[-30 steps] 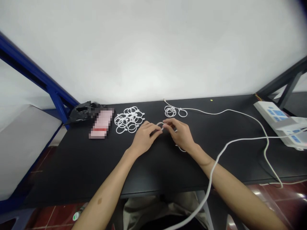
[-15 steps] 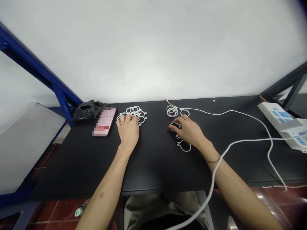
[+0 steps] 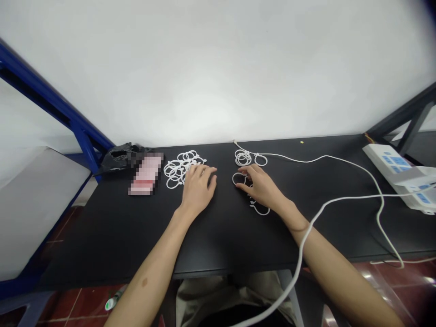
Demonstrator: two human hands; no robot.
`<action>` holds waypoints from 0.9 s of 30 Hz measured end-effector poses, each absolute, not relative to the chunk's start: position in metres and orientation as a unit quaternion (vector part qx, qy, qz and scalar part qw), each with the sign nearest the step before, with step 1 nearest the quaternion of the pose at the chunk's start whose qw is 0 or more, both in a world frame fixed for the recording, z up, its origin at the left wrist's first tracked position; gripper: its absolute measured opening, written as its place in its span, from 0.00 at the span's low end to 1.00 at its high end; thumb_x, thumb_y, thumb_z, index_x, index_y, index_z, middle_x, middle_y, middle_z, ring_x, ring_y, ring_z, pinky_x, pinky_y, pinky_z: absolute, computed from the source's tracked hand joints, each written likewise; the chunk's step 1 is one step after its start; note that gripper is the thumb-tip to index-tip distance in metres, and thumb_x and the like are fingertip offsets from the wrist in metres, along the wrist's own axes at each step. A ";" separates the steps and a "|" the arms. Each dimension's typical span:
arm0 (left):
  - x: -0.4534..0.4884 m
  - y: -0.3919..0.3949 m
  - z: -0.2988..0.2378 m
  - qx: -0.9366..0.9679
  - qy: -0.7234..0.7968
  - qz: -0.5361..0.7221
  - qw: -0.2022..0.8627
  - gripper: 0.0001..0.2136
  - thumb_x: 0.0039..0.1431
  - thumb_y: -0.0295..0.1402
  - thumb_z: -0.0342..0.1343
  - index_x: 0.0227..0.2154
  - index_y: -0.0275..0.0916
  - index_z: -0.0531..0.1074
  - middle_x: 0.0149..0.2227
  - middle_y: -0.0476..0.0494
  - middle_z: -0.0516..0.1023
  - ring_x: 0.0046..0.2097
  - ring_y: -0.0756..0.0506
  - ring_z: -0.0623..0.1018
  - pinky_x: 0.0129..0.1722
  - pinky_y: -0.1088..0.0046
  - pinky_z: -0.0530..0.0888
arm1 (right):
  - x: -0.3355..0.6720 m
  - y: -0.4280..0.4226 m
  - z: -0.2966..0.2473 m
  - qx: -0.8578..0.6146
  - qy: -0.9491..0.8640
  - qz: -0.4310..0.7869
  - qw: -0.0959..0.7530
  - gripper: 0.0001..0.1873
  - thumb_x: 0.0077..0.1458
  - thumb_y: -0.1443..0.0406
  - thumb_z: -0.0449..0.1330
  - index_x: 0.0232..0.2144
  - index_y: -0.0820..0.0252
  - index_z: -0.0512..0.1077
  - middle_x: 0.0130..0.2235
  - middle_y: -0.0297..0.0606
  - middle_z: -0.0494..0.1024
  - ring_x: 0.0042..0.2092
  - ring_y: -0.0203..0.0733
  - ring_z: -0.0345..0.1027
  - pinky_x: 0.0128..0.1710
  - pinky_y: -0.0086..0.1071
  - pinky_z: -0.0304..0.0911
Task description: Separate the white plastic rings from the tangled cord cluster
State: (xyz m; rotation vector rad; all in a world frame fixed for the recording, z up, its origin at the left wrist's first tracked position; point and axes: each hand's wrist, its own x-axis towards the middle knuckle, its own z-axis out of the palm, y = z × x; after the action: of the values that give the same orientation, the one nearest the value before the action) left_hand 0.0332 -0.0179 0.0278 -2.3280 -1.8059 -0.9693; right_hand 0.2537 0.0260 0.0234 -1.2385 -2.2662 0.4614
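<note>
From where I stand, the head view shows two bare hands over the dark tabletop [image 3: 218, 240]. The left hand [image 3: 197, 188] has its thumb and forefinger parted, with nothing visible between them; its knuckles cover the near-right edge of a pile of white rings [image 3: 176, 169]. Past the right hand's [image 3: 262, 185] fingertips lies one white ring [image 3: 233, 180], thumb and forefinger at its near and far sides; I can't tell whether they pinch it. Below those fingers sits a gapped ring [image 3: 261, 214], and just beyond them a cluster of white loops [image 3: 243, 158]. I'd judge the step in hand to be taking up that single ring. Any lift would call for a light fingertip pinch on its thin rim, clear of the neighbours partly hidden under the palm.
</note>
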 end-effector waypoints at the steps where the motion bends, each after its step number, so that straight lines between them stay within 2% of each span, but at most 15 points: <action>1: 0.037 -0.019 0.026 -0.768 -0.564 -0.304 0.003 0.11 0.66 0.31 0.48 0.47 0.39 0.72 0.45 0.40 0.75 0.49 0.40 0.69 0.52 0.58 0.67 | 0.252 0.025 0.023 -0.447 -0.836 0.179 0.261 0.21 0.52 0.65 0.66 0.48 0.58 0.69 0.44 0.43 0.72 0.43 0.45 0.71 0.45 0.42 0.70; 3: 0.045 -0.021 0.023 -0.796 -0.539 -0.275 -0.025 0.14 0.65 0.33 0.50 0.51 0.38 0.70 0.47 0.40 0.74 0.50 0.40 0.69 0.54 0.58 0.67 | 0.250 0.023 0.024 -0.429 -0.840 0.198 0.266 0.21 0.52 0.67 0.65 0.49 0.57 0.69 0.45 0.42 0.71 0.44 0.44 0.70 0.45 0.41 0.70; 6: 0.053 -0.024 0.018 -0.817 -0.528 -0.225 -0.051 0.23 0.63 0.39 0.54 0.58 0.35 0.63 0.52 0.37 0.72 0.53 0.38 0.68 0.54 0.57 0.67 | 0.246 0.020 0.025 -0.403 -0.845 0.221 0.272 0.19 0.54 0.69 0.63 0.49 0.57 0.68 0.46 0.42 0.71 0.43 0.42 0.71 0.45 0.39 0.71; 9: 0.056 -0.024 0.014 -0.822 -0.532 -0.197 -0.056 0.27 0.62 0.41 0.55 0.60 0.33 0.60 0.53 0.36 0.71 0.53 0.36 0.68 0.54 0.55 0.67 | 0.243 0.017 0.025 -0.379 -0.851 0.227 0.283 0.17 0.56 0.70 0.61 0.48 0.57 0.69 0.45 0.41 0.71 0.41 0.41 0.71 0.44 0.38 0.71; 12: 0.054 -0.023 0.015 -0.813 -0.541 -0.212 -0.051 0.22 0.64 0.39 0.52 0.58 0.35 0.63 0.50 0.37 0.73 0.51 0.38 0.69 0.52 0.56 0.67 | 0.240 0.014 0.026 -0.353 -0.859 0.221 0.297 0.14 0.58 0.71 0.58 0.47 0.56 0.70 0.45 0.41 0.72 0.40 0.40 0.71 0.43 0.37 0.71; 17: 0.052 -0.023 0.020 -0.802 -0.534 -0.259 -0.071 0.12 0.67 0.35 0.50 0.49 0.38 0.71 0.41 0.43 0.77 0.45 0.41 0.71 0.48 0.60 0.68 | 0.237 0.012 0.026 -0.328 -0.870 0.179 0.322 0.13 0.64 0.71 0.51 0.46 0.54 0.70 0.43 0.41 0.72 0.45 0.42 0.69 0.46 0.37 0.69; 22: 0.050 -0.023 0.023 -0.799 -0.526 -0.280 -0.077 0.09 0.67 0.34 0.49 0.39 0.39 0.74 0.38 0.45 0.79 0.42 0.43 0.72 0.47 0.60 0.67 | 0.237 0.011 0.027 -0.342 -0.874 0.144 0.315 0.13 0.63 0.72 0.49 0.43 0.56 0.71 0.42 0.42 0.72 0.44 0.43 0.68 0.46 0.39 0.68; 27: 0.049 -0.023 0.023 -0.809 -0.510 -0.273 -0.098 0.07 0.65 0.35 0.53 0.35 0.40 0.74 0.36 0.47 0.80 0.40 0.44 0.71 0.46 0.62 0.67 | 0.234 0.008 0.029 -0.381 -0.841 0.179 0.340 0.11 0.62 0.69 0.52 0.45 0.58 0.70 0.45 0.43 0.70 0.42 0.41 0.70 0.45 0.37 0.68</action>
State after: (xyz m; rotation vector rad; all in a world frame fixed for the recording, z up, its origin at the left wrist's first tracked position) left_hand 0.0490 -0.0226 0.0228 -2.7146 -1.7119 -0.9173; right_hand 0.2339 0.0077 0.0292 -0.9924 -2.1881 0.4652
